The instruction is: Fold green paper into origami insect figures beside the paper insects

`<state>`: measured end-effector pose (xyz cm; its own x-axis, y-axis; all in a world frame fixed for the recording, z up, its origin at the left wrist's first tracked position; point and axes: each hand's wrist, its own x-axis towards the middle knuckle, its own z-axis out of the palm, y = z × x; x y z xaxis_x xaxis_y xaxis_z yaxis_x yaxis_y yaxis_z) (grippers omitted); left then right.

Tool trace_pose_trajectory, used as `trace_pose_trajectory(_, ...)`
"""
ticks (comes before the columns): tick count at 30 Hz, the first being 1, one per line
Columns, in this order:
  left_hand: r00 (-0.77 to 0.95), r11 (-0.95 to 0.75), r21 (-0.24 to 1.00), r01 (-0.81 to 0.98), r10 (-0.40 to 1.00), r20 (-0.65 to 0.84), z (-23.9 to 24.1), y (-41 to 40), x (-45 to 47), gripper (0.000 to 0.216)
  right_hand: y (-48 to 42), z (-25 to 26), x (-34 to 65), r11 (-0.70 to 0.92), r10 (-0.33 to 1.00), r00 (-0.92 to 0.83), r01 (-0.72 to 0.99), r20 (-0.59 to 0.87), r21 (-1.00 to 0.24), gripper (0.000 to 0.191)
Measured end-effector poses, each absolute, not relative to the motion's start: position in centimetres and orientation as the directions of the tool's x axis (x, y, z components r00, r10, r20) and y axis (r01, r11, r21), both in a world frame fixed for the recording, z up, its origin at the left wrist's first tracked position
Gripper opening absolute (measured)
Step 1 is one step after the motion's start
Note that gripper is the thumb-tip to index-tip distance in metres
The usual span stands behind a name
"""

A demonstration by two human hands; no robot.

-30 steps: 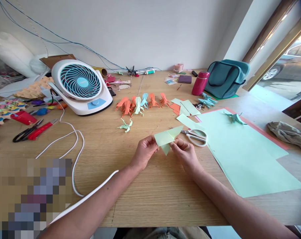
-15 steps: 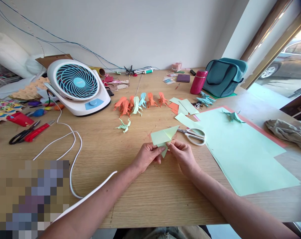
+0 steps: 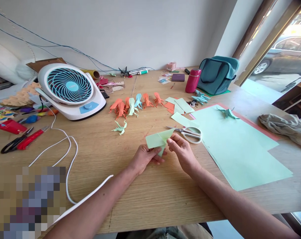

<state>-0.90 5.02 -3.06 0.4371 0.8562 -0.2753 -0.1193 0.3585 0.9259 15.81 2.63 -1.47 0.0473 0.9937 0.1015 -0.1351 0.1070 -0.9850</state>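
Both of my hands hold a partly folded piece of pale green paper (image 3: 157, 139) just above the wooden table (image 3: 140, 186), near its middle. My left hand (image 3: 144, 156) pinches the paper's lower left part from below. My right hand (image 3: 181, 151) pinches its right edge with thumb and fingertips. White-handled scissors (image 3: 190, 133) lie just right of my right hand. A stack of large pale green sheets (image 3: 240, 149) lies to the right.
A row of orange, green and blue folded paper figures (image 3: 135, 103) stands beyond my hands. A white desk fan (image 3: 69, 91) with its cable (image 3: 65, 149) sits at the left, with red and black pliers (image 3: 18, 141). A teal bag (image 3: 217, 74) and pink bottle (image 3: 192, 80) stand far right.
My hands have drawn a little closer together on the paper, and its lower flap has been folded in under my left fingers. The head view has shifted slightly.
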Motion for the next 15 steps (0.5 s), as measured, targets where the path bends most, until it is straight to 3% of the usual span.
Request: trace_pose_trajectory(15, 0.573, 0.475, 0.878, 0.053, 0.706, -0.416, -2.4, 5.3, -1.6, 0.044, 3.5, -0.5, 17.3, 0.228, 0.947, 0.258, -0.117, 0.192, -0.967, 0.026)
